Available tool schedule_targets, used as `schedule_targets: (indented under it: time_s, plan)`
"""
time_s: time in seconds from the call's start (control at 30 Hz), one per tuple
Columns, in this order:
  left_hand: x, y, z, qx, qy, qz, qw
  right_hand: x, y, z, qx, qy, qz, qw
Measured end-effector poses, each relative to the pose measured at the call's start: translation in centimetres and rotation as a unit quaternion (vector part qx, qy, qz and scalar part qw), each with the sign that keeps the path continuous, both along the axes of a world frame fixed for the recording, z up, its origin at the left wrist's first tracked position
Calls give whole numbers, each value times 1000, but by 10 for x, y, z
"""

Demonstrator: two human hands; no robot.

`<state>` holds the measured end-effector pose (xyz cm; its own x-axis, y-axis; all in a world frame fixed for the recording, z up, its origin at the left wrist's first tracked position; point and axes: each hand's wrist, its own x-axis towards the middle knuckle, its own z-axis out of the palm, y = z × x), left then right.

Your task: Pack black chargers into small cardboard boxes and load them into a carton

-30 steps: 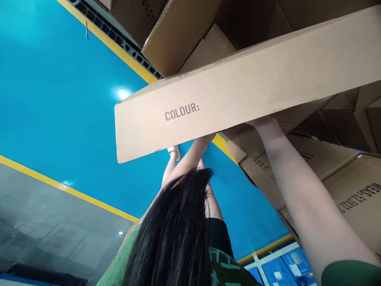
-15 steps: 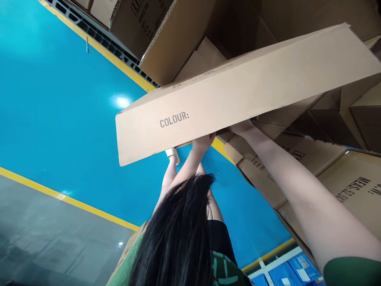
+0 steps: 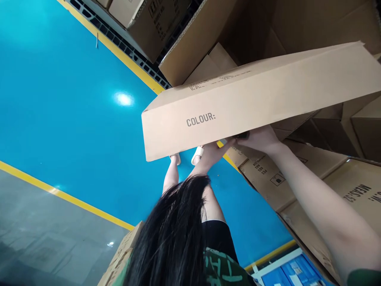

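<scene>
A long cardboard box printed "COLOUR:" stretches across the upper middle, tilted up toward the right. Under its lower edge, left of the other hand, is my left hand; its fingertips go out of sight beneath the box. My right hand is just to the right, also at the lower edge, with a small dark object at its fingers. The fingers of both hands are largely hidden, so their grip on the box cannot be made out.
A large open carton stands behind the box. More printed cartons are stacked at the right, others at the top on a dark grid pallet. Blue bins lie at bottom right. Dark hair covers the lower middle.
The box has shifted right and slightly down in view, showing more of its printed top side. Both hands have moved right, and more of my right hand now shows.
</scene>
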<state>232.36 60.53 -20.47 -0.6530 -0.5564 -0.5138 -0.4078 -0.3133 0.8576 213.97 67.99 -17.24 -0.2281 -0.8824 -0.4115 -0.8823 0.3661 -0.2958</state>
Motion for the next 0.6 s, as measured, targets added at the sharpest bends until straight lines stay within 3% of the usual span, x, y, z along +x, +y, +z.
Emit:
schedule_targets:
  time_s: [0.07,0.17,0.27,0.4,0.6]
  plan:
    - [-2,6,26,99,90,-7,991,20,10,45,-100,-21,-32,994]
    - [6,6,64,137,190,4,972,51,20,106,-197,-93,-55,974]
    - [22,-1,89,118,258,-15,959,72,27,141,-226,-219,-131,940]
    - [36,-17,102,87,281,-82,952,88,34,148,-286,-322,-235,871]
    - [35,-33,105,72,288,-143,944,93,34,144,-297,-366,-282,836]
